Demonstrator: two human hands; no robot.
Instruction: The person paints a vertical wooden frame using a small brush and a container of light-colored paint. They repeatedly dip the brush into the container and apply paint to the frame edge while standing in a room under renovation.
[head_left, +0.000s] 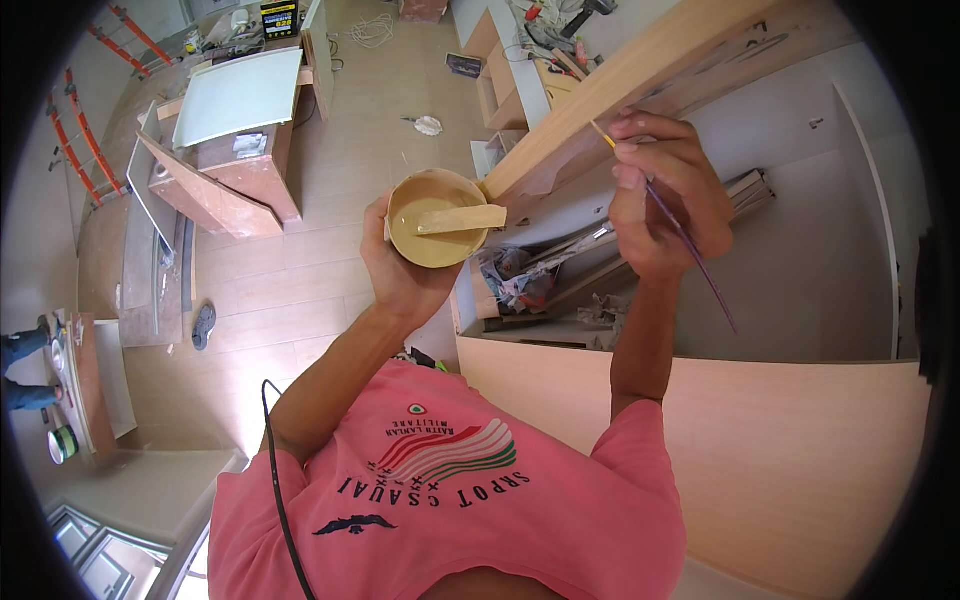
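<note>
My left hand (409, 281) is wrapped around a round tub of beige paint (409, 214). A flat wooden stick (472, 219) leans in the tub, one end in the paint and the other over the rim. Between the thumb and fingers of my right hand (667, 191) is a thin paintbrush (694, 251) with a purple handle. Its tip is at, or very near, the edge of a long wood-grain panel (622, 75); contact cannot be told. Dark marks show on the panel's inner face.
An open cabinet (795, 247) at right holds wood strips and a plastic bag (517, 277). Tools (559, 37) lie beyond the panel. At left stand a worktable (240, 97) with white boards and orange ladders (82, 142). A shoe (203, 326) lies on the floor; another person's legs (30, 375) show far left.
</note>
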